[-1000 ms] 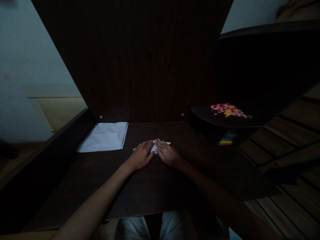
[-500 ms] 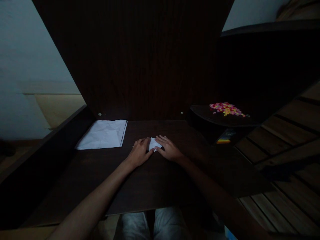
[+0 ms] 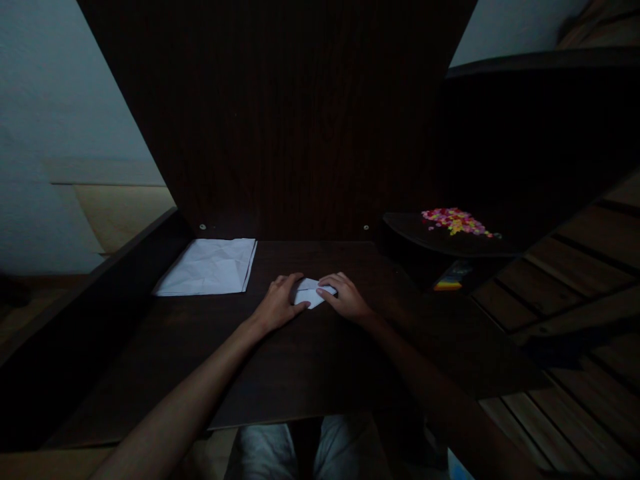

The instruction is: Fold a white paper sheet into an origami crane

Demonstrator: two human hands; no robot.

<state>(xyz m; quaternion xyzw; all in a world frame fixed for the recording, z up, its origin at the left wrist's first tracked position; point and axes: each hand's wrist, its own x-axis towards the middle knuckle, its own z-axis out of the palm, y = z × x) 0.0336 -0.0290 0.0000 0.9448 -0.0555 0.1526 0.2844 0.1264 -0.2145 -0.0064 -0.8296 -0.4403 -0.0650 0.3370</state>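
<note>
A small folded piece of white paper (image 3: 308,297) lies on the dark wooden desk (image 3: 300,367), with a crease or flap line running across it. My left hand (image 3: 281,303) grips its left edge, thumb at the near side and fingers at the far side. On its right, my right hand (image 3: 345,297) pinches the pointed end between thumb and fingers. Parts of the paper's edges are hidden under the fingertips.
Creased white sheets (image 3: 210,267) lie stacked at the back left of the desk. A curved corner shelf (image 3: 405,230) at the right bears a pile of small colourful pieces (image 3: 457,220). A tall dark panel (image 3: 280,133) closes off the back, and a low side board (image 3: 100,293) runs along the left.
My hands have moved slightly apart, and more of the folded paper shows between them. My right fingers have drawn back to the paper's right end. The view has shifted a little.
</note>
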